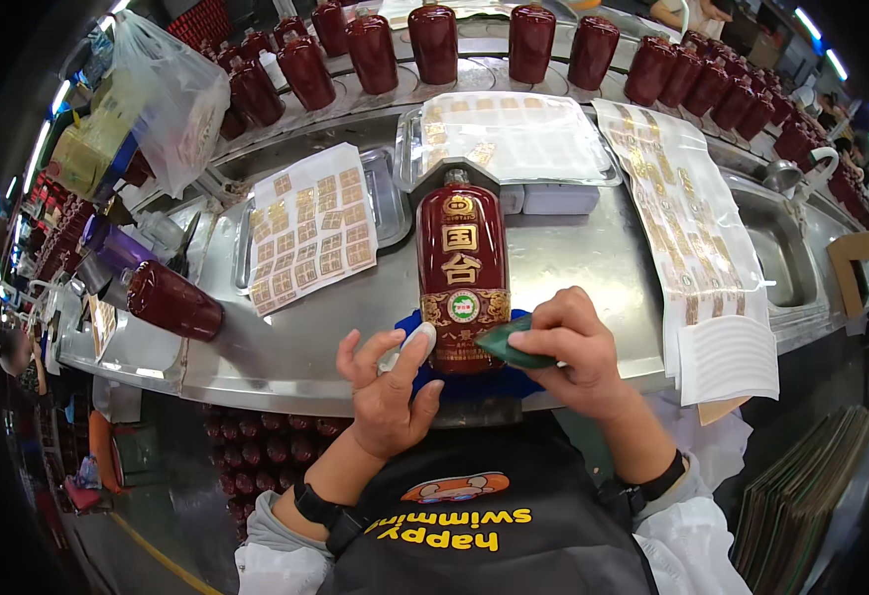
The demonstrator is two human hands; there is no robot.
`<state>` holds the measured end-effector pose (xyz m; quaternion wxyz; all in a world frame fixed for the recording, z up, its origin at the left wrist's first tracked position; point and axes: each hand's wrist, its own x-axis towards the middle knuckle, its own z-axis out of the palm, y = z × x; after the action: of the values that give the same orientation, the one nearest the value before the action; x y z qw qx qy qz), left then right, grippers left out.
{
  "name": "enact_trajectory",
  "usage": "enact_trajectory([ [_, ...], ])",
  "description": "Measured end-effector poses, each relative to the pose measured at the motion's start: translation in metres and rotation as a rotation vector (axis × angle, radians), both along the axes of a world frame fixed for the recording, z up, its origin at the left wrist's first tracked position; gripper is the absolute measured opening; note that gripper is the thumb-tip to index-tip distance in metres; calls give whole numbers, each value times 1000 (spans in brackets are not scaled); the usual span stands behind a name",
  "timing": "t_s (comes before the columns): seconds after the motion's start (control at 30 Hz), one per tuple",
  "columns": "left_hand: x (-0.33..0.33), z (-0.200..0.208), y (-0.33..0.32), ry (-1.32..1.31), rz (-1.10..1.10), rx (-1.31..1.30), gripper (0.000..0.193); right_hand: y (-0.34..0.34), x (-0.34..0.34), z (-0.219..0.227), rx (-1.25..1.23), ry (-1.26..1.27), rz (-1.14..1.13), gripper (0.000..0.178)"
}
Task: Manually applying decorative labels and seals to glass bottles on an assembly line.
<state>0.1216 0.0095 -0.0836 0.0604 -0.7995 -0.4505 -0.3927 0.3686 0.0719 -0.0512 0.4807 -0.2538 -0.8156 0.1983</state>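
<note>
Steel tabletop (583,268): red bottle (462,248) at near edge, round label (464,306) in place. We judge work unfinished: left hand (392,393) spread beside bottle, right hand (581,359) pinching green scraper (504,343) at lower front.

Maroon bottle (462,273) with gold decoration

Its front bears gold characters (461,239), an ornate gold band (437,306) and a round green-and-white emblem (464,306); the pointed tool (504,343) is dark green, the cloth (514,381) royal blue, the left label sheet (312,228) white with gold squares, the apron (543,491) black with yellow lettering.
</note>
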Motion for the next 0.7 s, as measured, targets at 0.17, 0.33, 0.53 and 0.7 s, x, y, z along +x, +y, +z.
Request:
enact_trajectory([
  [0.17,1,-2,-3,-7,-1,-6,46,-5,2,-6,5,-52,51,46],
  [0.33,-2,-4,-2,-28,-10,-5,49,1,-5,3,-5,24,-44,40],
  [0.53,2,5,5,-69,-18,-57,63,-6,-5,7,-13,-36,-17,30],
  [0.7,4,2,14,-105,9,-91,70,-3,-9,-11,-356,206,-20,15],
])
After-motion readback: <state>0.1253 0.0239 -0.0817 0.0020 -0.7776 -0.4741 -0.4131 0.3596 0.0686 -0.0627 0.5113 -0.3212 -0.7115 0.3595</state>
